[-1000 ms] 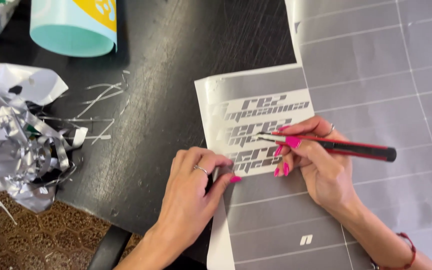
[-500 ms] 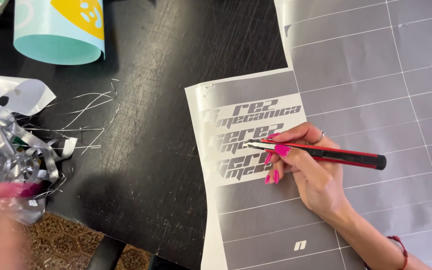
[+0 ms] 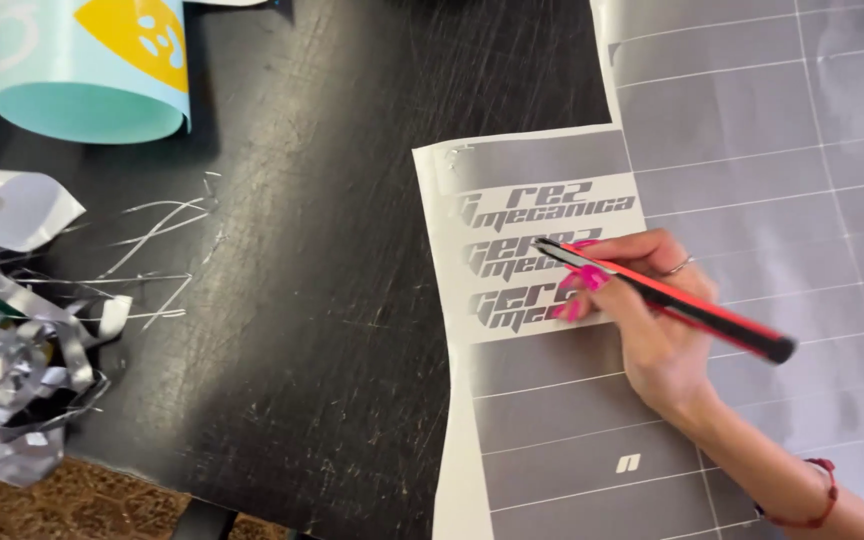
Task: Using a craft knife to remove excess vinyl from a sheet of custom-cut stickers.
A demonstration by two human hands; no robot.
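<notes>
Left hand is gone from view now, it was blurring past the foil scraps [image 3: 7, 380]. Right hand [image 3: 652, 330] is gripping the red-black weeding tool [image 3: 672, 300], its tip touching the silver vinyl sheet [image 3: 552, 400].

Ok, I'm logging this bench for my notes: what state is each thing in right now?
right hand: gripping the tool, resting on the sheet
red and black tool: tilted, tip on the lettering
grey vinyl sheet: flat, cut into panels, one block partly weeded
teal roll: curled, lying on the table
silver scraps: crumpled in a pile
black table: scratched
left hand: out of view
</notes>
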